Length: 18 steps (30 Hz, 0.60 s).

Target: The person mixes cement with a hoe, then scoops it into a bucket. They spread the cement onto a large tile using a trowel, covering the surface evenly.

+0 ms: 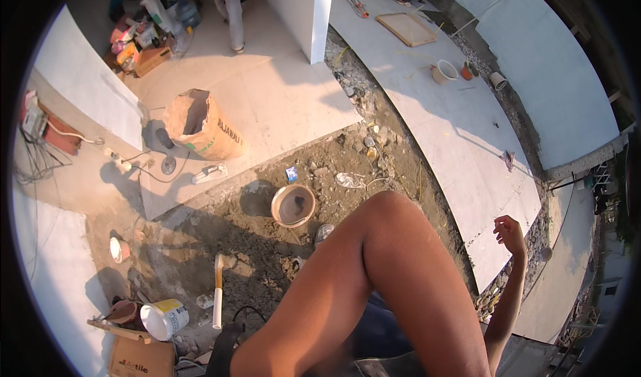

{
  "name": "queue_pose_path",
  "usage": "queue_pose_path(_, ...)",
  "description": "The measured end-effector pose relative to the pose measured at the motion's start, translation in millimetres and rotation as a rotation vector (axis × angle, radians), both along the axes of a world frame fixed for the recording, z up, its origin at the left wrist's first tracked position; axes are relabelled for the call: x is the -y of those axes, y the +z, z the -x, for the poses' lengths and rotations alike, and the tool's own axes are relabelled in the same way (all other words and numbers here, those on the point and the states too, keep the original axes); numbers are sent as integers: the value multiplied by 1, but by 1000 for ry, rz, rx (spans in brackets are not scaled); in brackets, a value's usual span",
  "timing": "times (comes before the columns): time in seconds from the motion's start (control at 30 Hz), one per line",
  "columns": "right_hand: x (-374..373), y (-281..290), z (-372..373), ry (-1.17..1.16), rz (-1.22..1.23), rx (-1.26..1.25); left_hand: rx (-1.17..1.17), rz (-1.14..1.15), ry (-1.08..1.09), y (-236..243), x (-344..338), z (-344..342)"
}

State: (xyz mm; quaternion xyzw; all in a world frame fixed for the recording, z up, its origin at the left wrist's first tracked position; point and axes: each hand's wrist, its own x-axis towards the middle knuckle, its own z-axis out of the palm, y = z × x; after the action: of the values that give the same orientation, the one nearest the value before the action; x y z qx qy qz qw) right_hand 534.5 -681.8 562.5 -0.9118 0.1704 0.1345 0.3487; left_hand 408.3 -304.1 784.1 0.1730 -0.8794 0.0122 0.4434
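Note:
My right hand (509, 234) is raised at the right, fingers loosely curled and apart with nothing visible in them. Behind it, from this view, is the long pale tiled strip (461, 170); whether they touch I cannot tell. My bent bare leg (394, 257) fills the lower middle, over wet, rubbly cement ground (254, 243). Beyond the knee stands a round bucket (294, 205) with grey stuff inside. My left hand is out of view.
An open paper sack (207, 130), white pipe (218, 297), white bucket (165, 319) and cardboard box (137, 357) lie left. A wooden frame (405, 29) and buckets (445, 71) are upper right. People (227, 3) work beyond, near walls and piled bags.

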Motion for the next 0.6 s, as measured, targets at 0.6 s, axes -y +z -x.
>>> queue_pose_path(0.6, 96, -343, -20, -835, -500, -229, -466, -223, -282, -63, 117, -415)
